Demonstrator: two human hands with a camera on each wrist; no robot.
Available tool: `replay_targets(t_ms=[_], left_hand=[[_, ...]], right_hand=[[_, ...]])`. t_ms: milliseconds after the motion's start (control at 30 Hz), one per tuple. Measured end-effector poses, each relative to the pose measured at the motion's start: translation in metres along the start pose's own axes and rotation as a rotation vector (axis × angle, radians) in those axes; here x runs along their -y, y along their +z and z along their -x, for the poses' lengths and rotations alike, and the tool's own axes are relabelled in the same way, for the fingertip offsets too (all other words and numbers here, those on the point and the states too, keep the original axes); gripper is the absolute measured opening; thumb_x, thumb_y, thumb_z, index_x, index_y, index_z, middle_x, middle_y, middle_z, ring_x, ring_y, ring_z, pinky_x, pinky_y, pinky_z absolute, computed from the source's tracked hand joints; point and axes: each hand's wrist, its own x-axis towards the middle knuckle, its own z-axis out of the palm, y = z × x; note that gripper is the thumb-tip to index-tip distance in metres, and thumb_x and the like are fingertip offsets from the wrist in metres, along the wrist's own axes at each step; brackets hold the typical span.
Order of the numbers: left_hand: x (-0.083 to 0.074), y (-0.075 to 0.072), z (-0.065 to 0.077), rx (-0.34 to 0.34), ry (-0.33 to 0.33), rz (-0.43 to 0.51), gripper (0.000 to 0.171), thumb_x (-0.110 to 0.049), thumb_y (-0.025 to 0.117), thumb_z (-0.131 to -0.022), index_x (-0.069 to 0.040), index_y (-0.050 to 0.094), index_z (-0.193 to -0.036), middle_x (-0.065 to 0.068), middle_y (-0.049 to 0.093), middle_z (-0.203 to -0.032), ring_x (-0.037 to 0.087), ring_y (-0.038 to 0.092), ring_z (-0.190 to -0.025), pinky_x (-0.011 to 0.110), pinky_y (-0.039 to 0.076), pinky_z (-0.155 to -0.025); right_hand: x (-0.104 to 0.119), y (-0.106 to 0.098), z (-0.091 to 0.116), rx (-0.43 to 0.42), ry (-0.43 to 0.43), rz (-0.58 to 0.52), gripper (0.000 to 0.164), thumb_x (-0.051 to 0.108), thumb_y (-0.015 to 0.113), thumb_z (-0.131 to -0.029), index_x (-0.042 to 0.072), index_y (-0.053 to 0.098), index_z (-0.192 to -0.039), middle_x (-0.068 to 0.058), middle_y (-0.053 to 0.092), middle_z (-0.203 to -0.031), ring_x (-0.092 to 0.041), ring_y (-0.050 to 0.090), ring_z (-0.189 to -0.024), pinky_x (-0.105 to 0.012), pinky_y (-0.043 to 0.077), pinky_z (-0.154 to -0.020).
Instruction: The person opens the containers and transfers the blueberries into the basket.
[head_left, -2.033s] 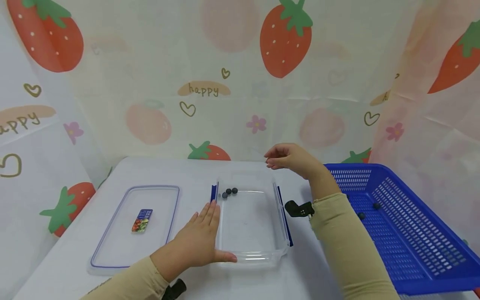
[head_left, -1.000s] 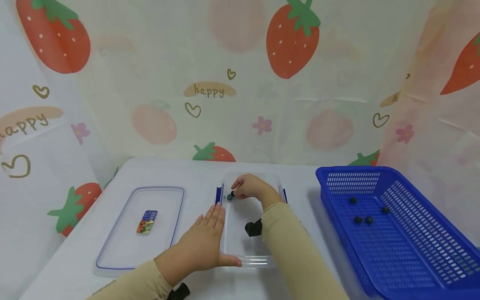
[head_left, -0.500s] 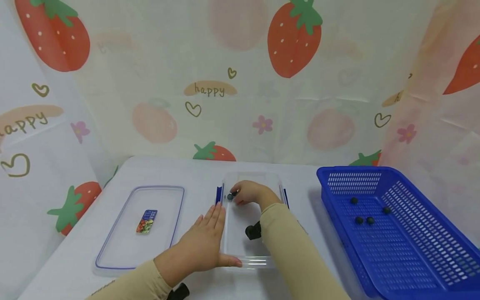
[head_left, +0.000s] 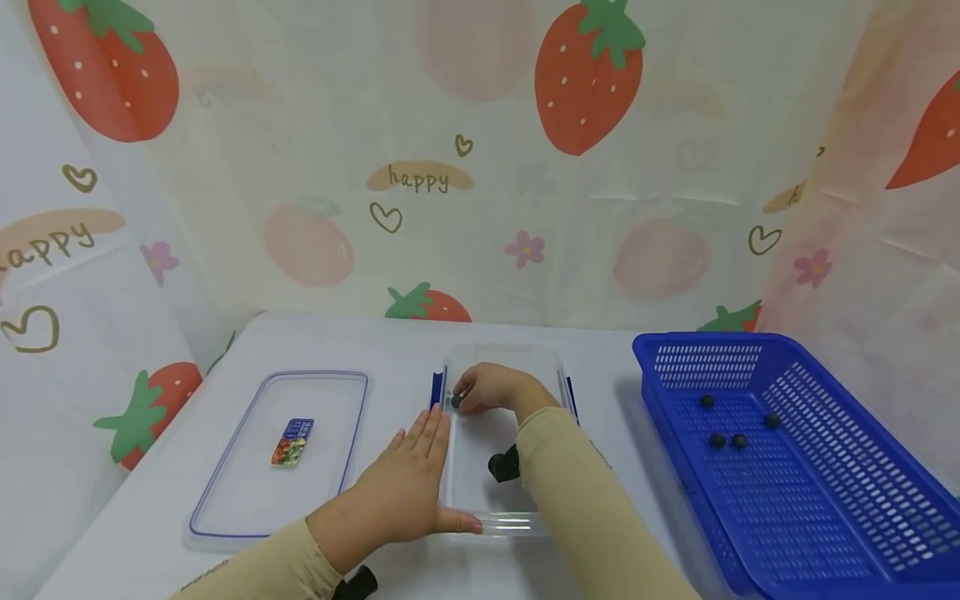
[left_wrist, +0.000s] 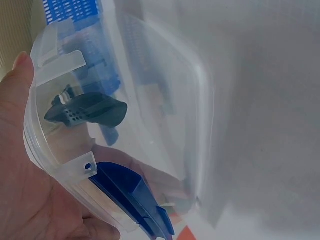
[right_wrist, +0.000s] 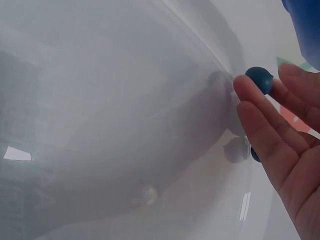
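Observation:
My left hand [head_left: 400,492] lies flat against the left side of a clear plastic container [head_left: 506,523] with blue side clips, fingers straight and thumb along its near rim. In the left wrist view, the thumb [left_wrist: 16,85] shows at the rim, beside a blue clip [left_wrist: 132,190]. Inside the container, near its far left corner, my right hand [head_left: 501,388] has its fingertips at a small dark round blueberry [head_left: 457,401]. The right wrist view shows one blueberry [right_wrist: 259,80] held between the fingers, while another blueberry [right_wrist: 255,154] is mostly hidden behind the hand.
On the right stands a blue slotted basket [head_left: 825,517] holding several dark blueberries [head_left: 717,441]. At the left, a clear lid [head_left: 247,492] with a blue seal and a colourful label [head_left: 292,442] lies on the white table [head_left: 405,350]. A strawberry-print curtain hangs behind.
My right hand has come from the basket side into the container, then shifted slightly left and nearer among the blueberries. My left hand keeps its place on the container.

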Motion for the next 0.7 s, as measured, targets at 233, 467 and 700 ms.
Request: replay_targets(t_ms=[233, 467, 700], left_hand=[[-0.0004, -0.0015, 0.0005, 0.000, -0.002, 0.018, 0.129, -0.089, 0.037, -0.059, 0.005, 0.014, -0.144, 0.022, 0.009, -0.150, 0.034, 0.009, -0.138, 0.052, 0.022, -0.106], [0.0002, -0.0015, 0.0005, 0.002, 0.001, 0.020, 0.128, -0.089, 0.038, -0.060, 0.005, 0.014, -0.144, 0.022, 0.009, -0.150, 0.034, 0.010, -0.138, 0.052, 0.023, -0.105], [0.0013, -0.0017, 0.0000, 0.005, 0.004, 0.013, 0.127, -0.088, 0.038, -0.060, 0.005, 0.014, -0.144, 0.022, 0.009, -0.150, 0.034, 0.010, -0.138, 0.052, 0.023, -0.105]], right_hand=[[-0.0011, 0.0021, -0.0007, 0.027, -0.011, -0.094, 0.018, -0.004, 0.064, -0.080, 0.000, 0.062, -0.098, -0.009, 0.062, -0.087, -0.018, 0.061, -0.077, -0.030, 0.052, -0.074], [0.0030, 0.0006, 0.0003, 0.047, -0.037, -0.140, 0.010, -0.003, 0.062, -0.081, -0.002, 0.060, -0.091, -0.011, 0.063, -0.084, -0.020, 0.064, -0.076, -0.031, 0.053, -0.072], [0.0079, -0.0042, 0.0043, 0.039, -0.057, -0.146, 0.006, 0.001, 0.064, -0.082, 0.000, 0.061, -0.088, -0.012, 0.066, -0.084, -0.021, 0.065, -0.077, -0.031, 0.053, -0.073]])
